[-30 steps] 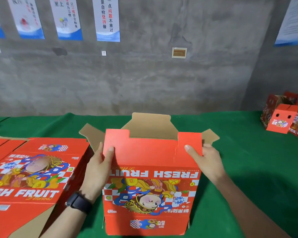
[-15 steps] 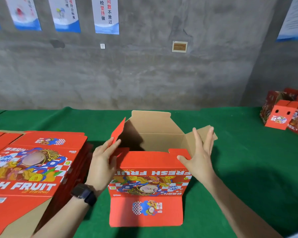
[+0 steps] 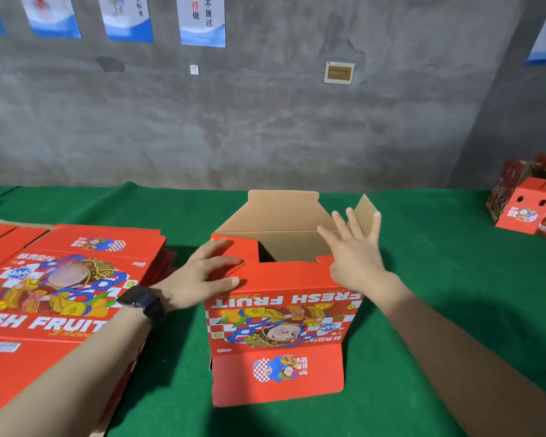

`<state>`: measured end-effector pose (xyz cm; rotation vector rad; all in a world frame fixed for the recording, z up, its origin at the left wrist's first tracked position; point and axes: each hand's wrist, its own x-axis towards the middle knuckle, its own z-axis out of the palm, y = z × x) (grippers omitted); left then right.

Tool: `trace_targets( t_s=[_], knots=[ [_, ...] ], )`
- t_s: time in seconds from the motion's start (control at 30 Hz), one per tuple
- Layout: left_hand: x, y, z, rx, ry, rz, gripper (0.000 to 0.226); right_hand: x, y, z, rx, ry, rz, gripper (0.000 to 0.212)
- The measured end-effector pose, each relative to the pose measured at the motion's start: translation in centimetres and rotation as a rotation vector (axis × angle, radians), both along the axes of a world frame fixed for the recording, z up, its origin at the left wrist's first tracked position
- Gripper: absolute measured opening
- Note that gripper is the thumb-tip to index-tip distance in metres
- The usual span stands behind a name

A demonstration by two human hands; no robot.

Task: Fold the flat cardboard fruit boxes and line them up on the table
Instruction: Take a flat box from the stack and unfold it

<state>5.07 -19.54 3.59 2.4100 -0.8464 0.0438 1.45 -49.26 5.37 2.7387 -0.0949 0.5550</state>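
Note:
A red fruit box [image 3: 281, 323] stands upside down on the green table [image 3: 454, 294], its print inverted and its brown inside open at the top. My left hand [image 3: 202, 275], with a black watch on the wrist, presses the left end flap down flat over the opening with straight fingers. My right hand [image 3: 356, 247] is spread, fingers straight, against the upright brown flap at the box's right end. The far flap stands upright. A near flap lies flat on the table in front of the box.
A stack of flat red boxes [image 3: 54, 298] lies at the left, close to my left forearm. Several folded boxes [image 3: 527, 206] stand at the far right edge. A grey concrete wall with posters rises behind the table.
The box has gone from a flattened sleeve to an open rectangle. My left hand has pushed the left flap down inward. My right hand has moved onto the right flap.

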Motion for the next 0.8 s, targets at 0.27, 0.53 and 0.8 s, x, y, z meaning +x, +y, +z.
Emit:
trace_targets(
  t_s=[0.27, 0.53, 0.8],
  knots=[
    [3.1, -3.4, 1.5, 0.200, -0.193, 0.379, 0.055, -0.6, -1.1, -1.1, 0.087, -0.119, 0.156, 0.059],
    [4.9, -3.3, 1.7, -0.268, 0.291, 0.187, 0.072, 0.1, -2.8, -0.6, 1.475, -0.719, 0.330, 0.051],
    [4.9, -3.6, 0.7, -0.490, 0.295, 0.237, 0.060, 1.1, -2.7, -1.5, 1.251, 0.168, 0.234, 0.038]
  ],
)
